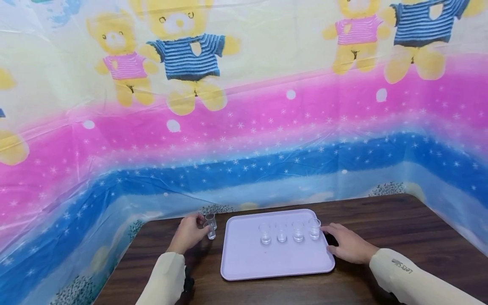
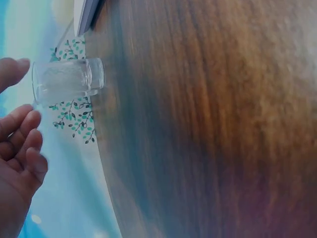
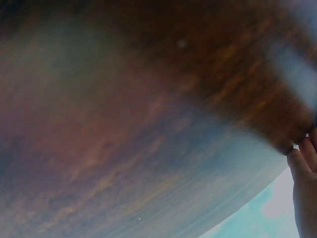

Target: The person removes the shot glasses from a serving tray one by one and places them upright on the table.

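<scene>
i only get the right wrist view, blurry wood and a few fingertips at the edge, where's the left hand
Observer: In the head view, the left hand is right beside two small clear glasses, to the left of a pale purple tray.
Operator: ok is anything on the tray
Observer: Yes, four more small glasses stand in a row on it.
Operator: and the right hand, where is it against the tray
Observer: The right hand is at the tray's right edge.
</scene>
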A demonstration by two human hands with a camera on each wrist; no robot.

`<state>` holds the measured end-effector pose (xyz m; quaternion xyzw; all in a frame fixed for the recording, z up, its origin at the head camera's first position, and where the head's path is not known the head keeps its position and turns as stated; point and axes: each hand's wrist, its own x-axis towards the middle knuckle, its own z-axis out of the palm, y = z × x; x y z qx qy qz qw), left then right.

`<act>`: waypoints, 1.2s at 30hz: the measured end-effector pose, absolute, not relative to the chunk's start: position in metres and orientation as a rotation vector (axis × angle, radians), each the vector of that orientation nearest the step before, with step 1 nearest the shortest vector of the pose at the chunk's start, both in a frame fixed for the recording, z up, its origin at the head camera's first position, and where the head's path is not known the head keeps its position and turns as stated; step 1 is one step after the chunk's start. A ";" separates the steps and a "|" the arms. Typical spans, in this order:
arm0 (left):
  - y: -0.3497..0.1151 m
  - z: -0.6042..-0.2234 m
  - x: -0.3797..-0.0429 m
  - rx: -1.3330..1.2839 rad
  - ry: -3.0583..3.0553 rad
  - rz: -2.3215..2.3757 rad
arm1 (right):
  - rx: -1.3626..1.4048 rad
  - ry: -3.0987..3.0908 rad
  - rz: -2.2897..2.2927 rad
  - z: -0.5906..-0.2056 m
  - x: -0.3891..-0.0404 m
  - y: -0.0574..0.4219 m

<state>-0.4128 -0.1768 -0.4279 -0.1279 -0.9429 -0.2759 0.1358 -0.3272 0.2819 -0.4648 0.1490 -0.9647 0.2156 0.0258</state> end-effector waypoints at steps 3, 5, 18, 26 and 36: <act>-0.174 -0.425 -0.411 -0.420 -2.670 -0.793 | 0.466 -2.978 0.664 -0.465 -0.327 0.282; -0.170 -0.424 -0.410 -0.477 -2.641 -0.811 | 0.471 -2.976 0.660 -0.465 -0.327 0.282; -0.128 -0.419 -0.402 -0.827 -2.582 -0.902 | 0.483 -2.967 0.655 -0.468 -0.329 0.284; -0.095 -0.413 -0.395 -1.059 -2.604 -0.916 | 0.488 -2.962 0.659 -0.466 -0.327 0.284; -0.067 -0.420 -0.396 -1.125 -2.711 -0.909 | 0.496 -2.962 0.661 -0.466 -0.326 0.286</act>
